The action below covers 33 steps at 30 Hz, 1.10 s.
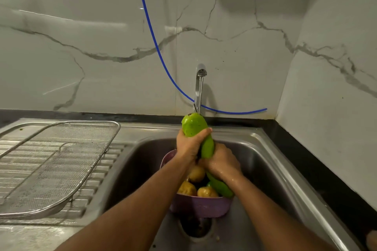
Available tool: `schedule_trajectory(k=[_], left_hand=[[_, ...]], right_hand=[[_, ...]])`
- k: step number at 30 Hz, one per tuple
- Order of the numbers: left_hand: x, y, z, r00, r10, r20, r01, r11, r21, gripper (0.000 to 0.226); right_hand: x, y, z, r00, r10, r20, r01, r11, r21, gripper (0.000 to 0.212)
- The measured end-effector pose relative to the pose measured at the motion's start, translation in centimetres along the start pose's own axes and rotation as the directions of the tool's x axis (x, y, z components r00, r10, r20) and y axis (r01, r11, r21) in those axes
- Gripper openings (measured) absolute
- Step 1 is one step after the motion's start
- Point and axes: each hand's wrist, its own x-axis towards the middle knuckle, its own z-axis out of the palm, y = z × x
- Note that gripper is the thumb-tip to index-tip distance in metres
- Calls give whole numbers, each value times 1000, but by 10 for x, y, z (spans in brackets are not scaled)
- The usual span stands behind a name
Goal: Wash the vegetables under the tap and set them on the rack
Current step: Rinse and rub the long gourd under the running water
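Now both hands wrap a green gourd [196, 128] under the running tap [201, 79]. Left hand [188, 144] grips its upper part, right hand [221, 161] lower, above the sink [265, 161].

Both your forearms are bare right up to the frame edge, no sleeves showing. No watch, bands or rings visible on either wrist or on the fingers in view. No gloves. Your right hand [221, 162] is wet, with droplets and a sheen running back over the wrist and onto the forearm behind it. Your left hand [188, 144] and the forearm behind it look dry and matte.
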Motion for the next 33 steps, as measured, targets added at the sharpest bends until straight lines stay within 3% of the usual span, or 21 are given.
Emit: schedule_trajectory(k=[3, 5, 9, 12, 16, 20, 23, 27, 31, 33], left_hand=[[-8, -8, 16, 991, 38, -126, -34, 999, 33, 72], [-13, -9, 24, 977, -23, -213, 23, 1000, -4, 76], [-10, -4, 17, 971, -130, -199, 112, 989, -102, 79], [-3, 2, 8, 990, -100, -96, 95, 994, -53, 87], [-3, 18, 1, 995, -52, 80, 57, 996, -68, 85], [-3, 40, -7, 958, -96, 270, 112, 993, -44, 66], [-1, 42, -4, 966, -74, 246, 50, 993, 103, 63], [-8, 53, -5, 963, -11, 269, -39, 983, 179, 58], [-17, 30, -29, 968, 105, 229, -152, 967, 202, 49], [-18, 11, -44, 958, 95, 270, -149, 971, 186, 45]], right_hand=[[-6, -1, -4, 989, -75, -126, 49, 979, -198, 30], [-8, -1, -5, 968, -167, -185, 103, 944, -312, 25], [-4, 0, -3, 962, -199, -189, 124, 929, -348, 35], [-1, -1, -1, 970, -175, -169, 132, 962, -241, 49], [4, -3, 3, 989, -125, -78, 129, 990, 51, 50], [8, -1, 2, 992, -94, 84, 51, 906, 421, 43], [8, -3, -1, 986, -60, 158, -44, 814, 579, 27], [14, -4, 0, 971, -70, 228, -98, 756, 647, 25], [13, -11, 1, 966, -146, 215, -18, 789, 615, 29], [14, -14, 6, 968, -177, 180, 24, 774, 633, 37]])
